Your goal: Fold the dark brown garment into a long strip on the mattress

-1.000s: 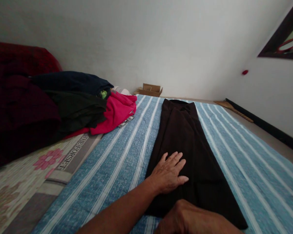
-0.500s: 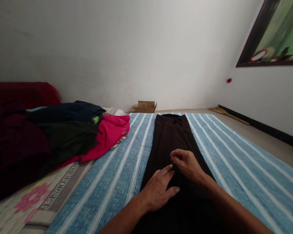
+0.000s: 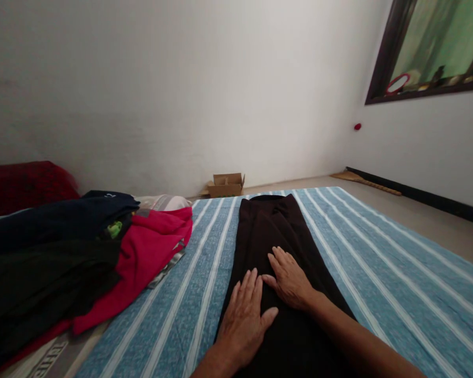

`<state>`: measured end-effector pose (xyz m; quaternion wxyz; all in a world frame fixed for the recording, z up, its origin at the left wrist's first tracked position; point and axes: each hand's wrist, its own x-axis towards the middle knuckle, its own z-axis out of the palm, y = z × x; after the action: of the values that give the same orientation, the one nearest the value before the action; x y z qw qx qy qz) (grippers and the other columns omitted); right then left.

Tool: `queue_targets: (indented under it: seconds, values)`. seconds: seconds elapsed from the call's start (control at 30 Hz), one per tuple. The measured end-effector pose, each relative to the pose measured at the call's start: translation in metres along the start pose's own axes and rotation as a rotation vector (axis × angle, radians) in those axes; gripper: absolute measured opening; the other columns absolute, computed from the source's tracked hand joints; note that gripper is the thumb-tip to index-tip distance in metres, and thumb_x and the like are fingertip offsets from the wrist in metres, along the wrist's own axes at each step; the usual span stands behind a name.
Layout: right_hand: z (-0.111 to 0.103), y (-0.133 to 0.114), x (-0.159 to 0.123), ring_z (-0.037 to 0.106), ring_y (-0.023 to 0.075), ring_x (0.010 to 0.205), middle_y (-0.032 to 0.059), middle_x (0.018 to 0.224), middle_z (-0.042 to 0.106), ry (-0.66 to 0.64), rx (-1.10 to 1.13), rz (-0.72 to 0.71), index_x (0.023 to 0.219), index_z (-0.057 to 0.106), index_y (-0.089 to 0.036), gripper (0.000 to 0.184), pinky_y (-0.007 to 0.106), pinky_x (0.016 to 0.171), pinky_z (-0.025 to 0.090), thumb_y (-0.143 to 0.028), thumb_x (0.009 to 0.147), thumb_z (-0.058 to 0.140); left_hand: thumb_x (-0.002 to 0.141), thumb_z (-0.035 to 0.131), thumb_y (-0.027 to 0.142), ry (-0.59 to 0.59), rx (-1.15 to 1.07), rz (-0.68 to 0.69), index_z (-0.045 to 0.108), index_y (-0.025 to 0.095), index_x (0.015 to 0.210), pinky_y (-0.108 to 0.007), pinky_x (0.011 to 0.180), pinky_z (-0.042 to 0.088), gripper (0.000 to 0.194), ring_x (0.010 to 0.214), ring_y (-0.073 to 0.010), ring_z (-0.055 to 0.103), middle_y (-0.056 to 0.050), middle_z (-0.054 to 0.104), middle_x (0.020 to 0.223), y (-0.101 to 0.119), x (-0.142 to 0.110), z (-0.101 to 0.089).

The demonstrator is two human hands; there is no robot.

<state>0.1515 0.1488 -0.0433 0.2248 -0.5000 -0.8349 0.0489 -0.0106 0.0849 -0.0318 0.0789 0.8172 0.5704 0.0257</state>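
A pair of dark brown trousers [image 3: 264, 231] lies lengthwise on a blue striped bed sheet [image 3: 205, 262], waistband at the far end and its near part running out of view below. My left hand [image 3: 246, 312] rests flat on the cloth, fingers stretched out and thumb apart. Just ahead and to the right, my right hand [image 3: 289, 275] also lies palm down on the trousers, its fingers extended. The right thumb comes close to the left fingertips. Neither hand grips the fabric.
Heaped clothes lie at the left, among them a pink garment [image 3: 150, 252], a dark green one [image 3: 51, 278] and a navy one [image 3: 63, 215]. A cardboard box [image 3: 226, 185] stands by the back wall. A broom [image 3: 366, 181] lies on the floor at the right.
My right hand has gone from curled fingers to lying flat on the trousers. My left hand has straightened its fingers forward. The camera view has shifted slightly.
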Motion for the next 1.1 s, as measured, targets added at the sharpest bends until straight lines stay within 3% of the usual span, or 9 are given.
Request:
queue_targets:
  seconds: [0.1, 0.33, 0.47, 0.57, 0.67, 0.77, 0.83, 0.97, 1.1]
  values:
    - [0.007, 0.002, -0.004, 0.023, 0.0329, 0.136, 0.0238, 0.144, 0.030, -0.051, -0.025, 0.039, 0.136, 0.040, -0.001, 0.070, 0.049, 0.109, 0.024, -0.054, 0.092, 0.032, 0.090, 0.036, 0.048, 0.031, 0.058, 0.017, 0.019, 0.016, 0.146, -0.049, 0.112, 0.020, 0.066, 0.140, -0.0259, 0.013, -0.009, 0.014, 0.153, -0.006, -0.003, 0.007]
    - [0.001, -0.003, -0.002, 0.019, 0.0315, 0.137, 0.0209, 0.147, 0.024, -0.110, 0.005, 0.078, 0.139, 0.036, -0.004, 0.070, 0.047, 0.110, 0.022, -0.055, 0.092, 0.029, 0.089, 0.038, 0.054, 0.130, 0.189, 0.151, 0.009, 0.022, 0.147, -0.052, 0.106, 0.030, 0.072, 0.136, -0.0289, 0.027, -0.009, 0.021, 0.150, -0.032, -0.012, 0.023]
    - [0.001, -0.005, -0.002, 0.017, 0.0314, 0.137, 0.0205, 0.147, 0.022, -0.125, 0.026, 0.087, 0.139, 0.035, -0.004, 0.070, 0.048, 0.111, 0.021, -0.055, 0.093, 0.028, 0.086, 0.041, 0.059, 0.136, 0.192, 0.201, 0.016, 0.025, 0.146, -0.049, 0.105, 0.033, 0.073, 0.133, -0.0293, 0.034, -0.008, 0.029, 0.147, -0.052, -0.022, 0.028]
    - [0.002, -0.005, -0.001, 0.018, 0.0314, 0.137, 0.0199, 0.147, 0.022, -0.123, 0.052, 0.101, 0.139, 0.036, -0.005, 0.069, 0.048, 0.111, 0.021, -0.055, 0.092, 0.029, 0.089, 0.037, 0.054, 0.112, 0.130, 0.136, 0.025, 0.024, 0.145, -0.048, 0.106, 0.031, 0.065, 0.133, -0.0272, 0.033, -0.007, 0.030, 0.148, -0.059, -0.015, 0.016]
    - [0.002, -0.005, -0.001, 0.017, 0.0305, 0.138, 0.0188, 0.148, 0.022, -0.124, 0.074, 0.110, 0.139, 0.037, -0.006, 0.067, 0.047, 0.111, 0.020, -0.054, 0.092, 0.031, 0.093, 0.028, 0.047, 0.137, 0.038, 0.022, 0.027, 0.021, 0.144, -0.046, 0.110, 0.025, 0.057, 0.137, -0.0228, 0.026, -0.007, 0.026, 0.150, -0.050, 0.019, -0.010]
    - [-0.001, -0.007, 0.000, 0.017, 0.0302, 0.138, 0.0179, 0.148, 0.022, -0.143, 0.075, 0.117, 0.140, 0.035, -0.006, 0.067, 0.047, 0.112, 0.019, -0.054, 0.092, 0.032, 0.094, 0.023, 0.044, 0.073, -0.037, 0.025, 0.032, 0.012, 0.141, -0.039, 0.111, 0.023, 0.058, 0.138, -0.0197, 0.023, -0.011, 0.028, 0.150, -0.029, 0.079, -0.036]
    - [-0.001, -0.007, 0.000, 0.017, 0.0306, 0.138, 0.0178, 0.148, 0.022, -0.153, 0.070, 0.123, 0.141, 0.033, -0.006, 0.069, 0.048, 0.112, 0.019, -0.054, 0.092, 0.032, 0.094, 0.020, 0.042, 0.062, -0.032, 0.018, 0.031, 0.010, 0.141, -0.037, 0.111, 0.023, 0.058, 0.139, -0.0199, 0.020, -0.013, 0.025, 0.150, -0.015, 0.122, -0.044]
    - [0.003, -0.005, 0.000, 0.017, 0.0305, 0.138, 0.0172, 0.148, 0.021, -0.145, 0.082, 0.124, 0.140, 0.035, -0.007, 0.069, 0.048, 0.112, 0.019, -0.056, 0.091, 0.031, 0.092, 0.020, 0.052, -0.001, -0.007, 0.017, 0.029, 0.008, 0.141, -0.046, 0.111, 0.016, 0.066, 0.140, -0.0247, 0.012, -0.015, 0.019, 0.152, -0.008, 0.190, -0.033]
    - [0.009, -0.001, 0.001, 0.016, 0.0307, 0.138, 0.0162, 0.148, 0.022, -0.132, 0.099, 0.124, 0.140, 0.038, -0.011, 0.068, 0.049, 0.112, 0.018, -0.057, 0.090, 0.033, 0.090, 0.018, 0.059, -0.014, -0.002, 0.011, 0.027, 0.008, 0.142, -0.049, 0.111, 0.015, 0.073, 0.140, -0.0261, 0.012, -0.016, 0.019, 0.152, -0.015, 0.213, -0.016]
